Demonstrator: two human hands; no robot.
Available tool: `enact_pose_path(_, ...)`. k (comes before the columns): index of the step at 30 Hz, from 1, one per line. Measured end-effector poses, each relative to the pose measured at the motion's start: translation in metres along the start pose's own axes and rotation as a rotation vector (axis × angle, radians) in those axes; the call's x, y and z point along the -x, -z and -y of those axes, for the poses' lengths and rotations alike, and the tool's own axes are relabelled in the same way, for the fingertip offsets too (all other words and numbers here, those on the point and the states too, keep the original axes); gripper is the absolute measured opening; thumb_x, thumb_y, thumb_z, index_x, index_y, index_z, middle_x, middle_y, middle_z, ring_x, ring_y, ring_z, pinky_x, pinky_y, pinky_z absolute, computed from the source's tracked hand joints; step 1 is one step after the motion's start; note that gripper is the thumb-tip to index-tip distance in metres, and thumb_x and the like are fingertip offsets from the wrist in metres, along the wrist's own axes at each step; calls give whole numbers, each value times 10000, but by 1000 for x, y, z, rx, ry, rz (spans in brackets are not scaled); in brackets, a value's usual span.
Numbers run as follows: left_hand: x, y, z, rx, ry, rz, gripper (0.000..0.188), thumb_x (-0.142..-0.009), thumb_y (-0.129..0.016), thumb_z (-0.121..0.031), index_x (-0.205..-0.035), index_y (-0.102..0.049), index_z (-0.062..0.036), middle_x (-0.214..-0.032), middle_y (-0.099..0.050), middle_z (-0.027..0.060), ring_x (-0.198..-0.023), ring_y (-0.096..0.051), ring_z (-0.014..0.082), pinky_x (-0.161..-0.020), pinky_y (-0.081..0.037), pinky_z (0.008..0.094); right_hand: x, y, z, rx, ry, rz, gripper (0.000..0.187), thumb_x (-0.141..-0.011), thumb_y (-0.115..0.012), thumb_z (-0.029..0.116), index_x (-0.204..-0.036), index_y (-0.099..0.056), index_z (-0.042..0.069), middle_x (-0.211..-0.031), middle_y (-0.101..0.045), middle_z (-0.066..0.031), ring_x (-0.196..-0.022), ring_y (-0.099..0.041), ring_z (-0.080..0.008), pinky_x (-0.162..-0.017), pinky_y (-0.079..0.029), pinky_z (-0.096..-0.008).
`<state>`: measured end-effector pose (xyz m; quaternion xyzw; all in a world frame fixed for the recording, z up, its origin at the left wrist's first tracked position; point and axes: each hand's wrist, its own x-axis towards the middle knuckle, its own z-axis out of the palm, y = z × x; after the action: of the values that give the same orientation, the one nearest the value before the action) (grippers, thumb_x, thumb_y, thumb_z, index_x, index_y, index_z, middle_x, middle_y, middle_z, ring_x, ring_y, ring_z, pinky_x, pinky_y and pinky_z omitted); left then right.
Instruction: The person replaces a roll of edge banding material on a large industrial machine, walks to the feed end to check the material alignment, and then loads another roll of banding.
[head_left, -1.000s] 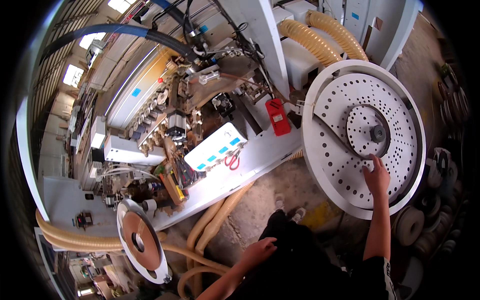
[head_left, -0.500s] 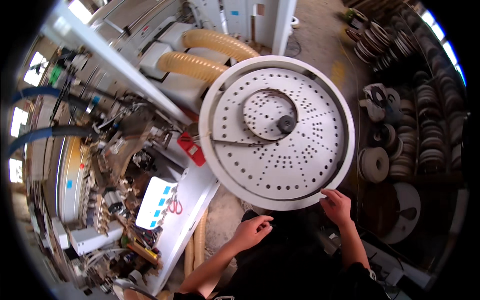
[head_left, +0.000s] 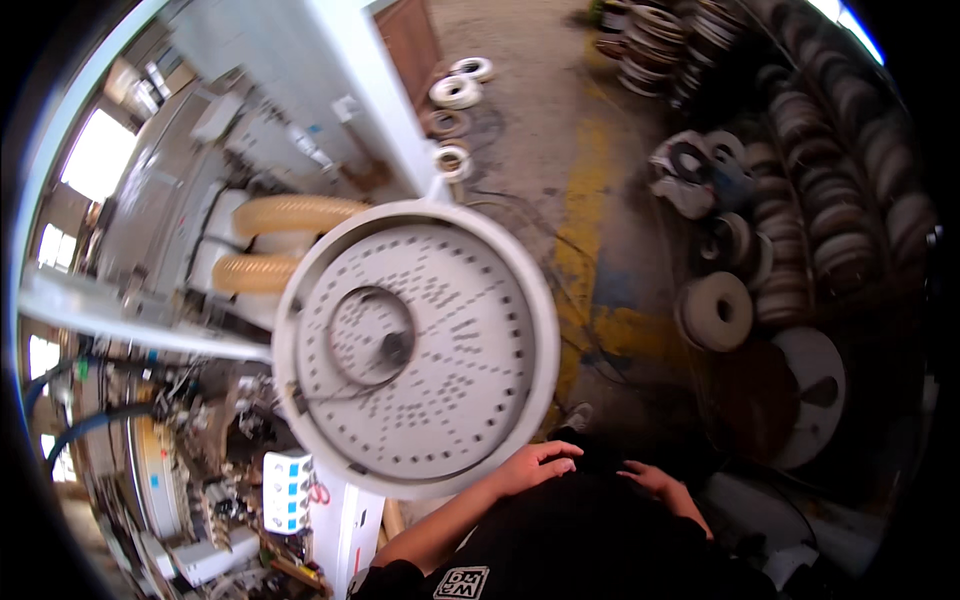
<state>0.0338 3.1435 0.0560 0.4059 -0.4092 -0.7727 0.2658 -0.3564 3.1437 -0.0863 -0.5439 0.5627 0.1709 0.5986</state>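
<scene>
Holding left hand (head_left: 537,467) and right hand (head_left: 655,480) loosely open, empty, beyond a blurred perforated turntable (head_left: 542,340) partly hiding the near-left counter (head_left: 340,530); shadowed rolls (head_left: 843,255) indistinct at right.

Pale banding rolls (head_left: 442,98) line the left edge of the concrete floor (head_left: 515,130); a thick cream roll (head_left: 697,318) sits toward its right edge. On the machine's white ledge (head_left: 340,520), red-handled scissors (head_left: 321,494) lie beside a blue-labelled housing (head_left: 274,490).

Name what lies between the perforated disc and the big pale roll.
The head view shows floor, yellow paint and an apparent dark cable between disc and roll.
</scene>
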Motion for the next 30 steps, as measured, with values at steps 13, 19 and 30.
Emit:
enact_pose_path(13,-238,23,-128,-127,27,-37,336,-1040,-580,-259,-1318,-640,-81,-1099,-720,45,-1059,-641,104,-982,-478,284,-76,280,91,77,162,-65,739,-898,-698,561,-1421,-565,55,-1390,-620,-163,-1285,-592,-284,-1058,-461,-359)
enact_pose_path(19,-414,101,-174,-232,-34,-11,340,-1047,-565,-288,-1289,-645,-63,-1053,-723,29,-993,-650,99,-905,-507,277,-191,386,20,-451,287,81,630,-978,-638,479,-1444,-552,63,-1413,-609,-141,-1316,-565,-280,-1075,-440,-367)
enact_pose_path(30,-604,189,-404,-497,-280,-319,364,-983,-606,-357,-1239,-669,-106,-1148,-717,142,-1086,-679,318,-930,-527,402,-340,779,216,68,93,-204,534,-928,-671,517,-1232,-690,79,-1150,-703,-115,-1030,-668,-259,-882,-528,-394)
